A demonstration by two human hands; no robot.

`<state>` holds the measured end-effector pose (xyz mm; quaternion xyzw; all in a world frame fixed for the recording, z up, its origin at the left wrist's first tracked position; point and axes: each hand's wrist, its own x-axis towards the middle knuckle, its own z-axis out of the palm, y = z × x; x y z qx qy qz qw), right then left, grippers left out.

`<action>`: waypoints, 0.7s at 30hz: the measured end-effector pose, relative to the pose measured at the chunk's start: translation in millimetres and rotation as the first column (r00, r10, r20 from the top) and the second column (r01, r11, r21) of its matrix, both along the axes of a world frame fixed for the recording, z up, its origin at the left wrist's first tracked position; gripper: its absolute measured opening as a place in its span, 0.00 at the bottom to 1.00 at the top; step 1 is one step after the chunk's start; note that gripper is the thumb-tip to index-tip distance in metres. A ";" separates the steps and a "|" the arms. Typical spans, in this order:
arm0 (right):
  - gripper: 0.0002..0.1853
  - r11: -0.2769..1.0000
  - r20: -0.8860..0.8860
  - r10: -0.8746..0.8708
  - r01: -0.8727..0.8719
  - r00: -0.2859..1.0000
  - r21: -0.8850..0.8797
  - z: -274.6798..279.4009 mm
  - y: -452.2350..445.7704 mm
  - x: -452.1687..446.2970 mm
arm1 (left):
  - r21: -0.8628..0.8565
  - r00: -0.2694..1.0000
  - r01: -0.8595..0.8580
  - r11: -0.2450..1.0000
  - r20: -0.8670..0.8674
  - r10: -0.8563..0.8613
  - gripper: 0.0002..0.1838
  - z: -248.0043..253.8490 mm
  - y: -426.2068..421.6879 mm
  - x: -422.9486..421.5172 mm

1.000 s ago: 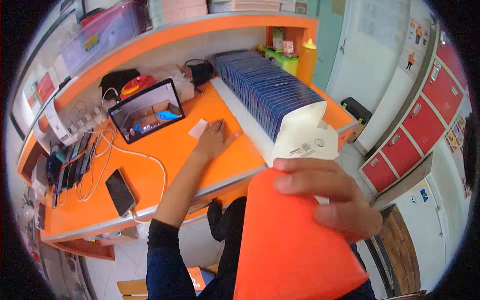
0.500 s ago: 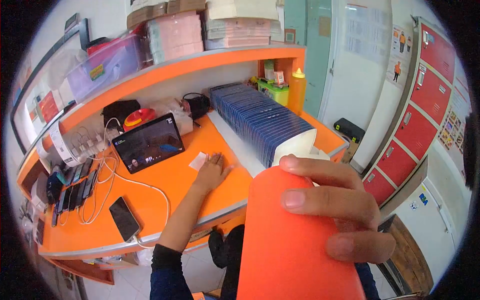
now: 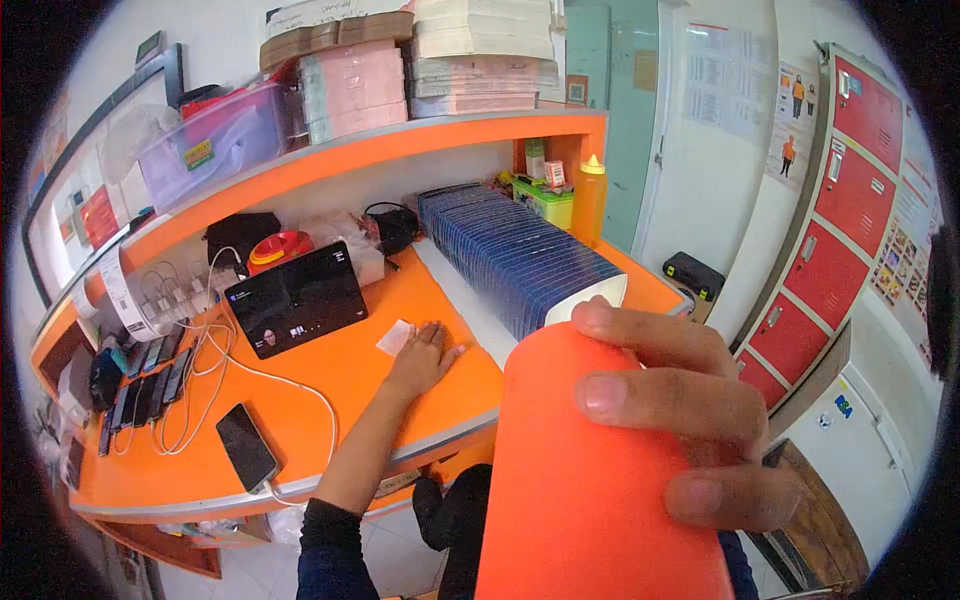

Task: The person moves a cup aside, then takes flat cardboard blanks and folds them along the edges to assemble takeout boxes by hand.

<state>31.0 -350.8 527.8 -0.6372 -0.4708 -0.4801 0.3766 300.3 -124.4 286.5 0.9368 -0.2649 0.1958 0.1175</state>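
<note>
My right hand (image 3: 690, 410) is close to the camera, its fingers closed over the edge of an orange-red card piece (image 3: 590, 480) with a rounded top. The thumb is out of sight behind the card. Flat on the orange desk (image 3: 400, 440) rests my left hand (image 3: 420, 362), fingers extended and holding nothing. Beside its fingertips lies a small pale paper slip (image 3: 394, 337). Behind the card stretches a long row of nested dark blue card pieces (image 3: 510, 245), with a whitish face at the near end, on a white sheet (image 3: 462, 300).
A tablet (image 3: 300, 300) stands left of my left hand. Nearer the edge lies a phone (image 3: 247, 447) on a white cable, with several more phones (image 3: 150, 385) at far left. A yellow squeeze bottle (image 3: 591, 205) stands behind the row. Red lockers (image 3: 825, 260) line the right.
The view has shifted slightly. My right hand and the card sit a little further right in the picture, while my left hand stays flat on the desk.
</note>
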 end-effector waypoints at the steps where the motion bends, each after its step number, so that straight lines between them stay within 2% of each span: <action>1: 0.16 1.000 0.008 -0.001 0.000 1.000 0.002 -1.3 0.5 1.5 | 0.013 1.000 0.005 1.000 0.011 -0.005 0.39 1.0 0.1 0.2; 6: 0.16 0.999 0.044 0.024 -0.023 0.999 -0.023 -1.5 2.3 10.0 | -0.030 0.999 0.044 0.999 -0.008 -0.044 0.37 10.1 -2.7 -5.4; 11: 0.19 0.977 -0.031 0.097 -0.101 0.995 -0.187 10.2 -3.6 13.3 | -0.068 0.997 0.073 0.995 0.020 -0.072 0.33 6.3 -2.0 -1.7; 13: 0.20 0.967 -0.053 0.165 -0.172 0.985 -0.190 3.7 0.7 23.6 | -0.010 0.994 0.075 0.997 -0.078 -0.076 0.30 12.9 -0.3 -2.8; 14: 0.21 0.962 -0.097 0.211 -0.225 0.973 -0.156 -4.2 4.6 28.3 | 0.016 0.989 0.077 0.997 -0.131 -0.074 0.28 16.6 0.9 -3.9; 17: 0.28 0.935 -0.266 0.332 -0.353 0.905 -0.037 -30.9 15.0 34.6 | -0.149 0.979 0.172 0.974 -0.085 -0.185 0.24 20.6 1.3 -7.8; 18: 0.31 0.926 -0.319 0.353 -0.378 0.879 -0.017 -37.9 16.9 36.1 | -0.181 0.981 0.169 0.969 -0.064 -0.183 0.22 17.2 2.6 -2.8; 20: 0.33 0.906 -0.416 0.386 -0.422 0.823 0.005 -51.2 23.3 44.2 | -0.259 0.976 0.095 0.961 -0.166 -0.141 0.21 38.2 0.8 -16.5; 21: 0.33 0.897 -0.465 0.397 -0.443 0.791 0.013 -59.5 24.5 48.5 | -0.300 0.979 0.081 0.951 -0.155 -0.132 0.20 46.5 1.8 -21.5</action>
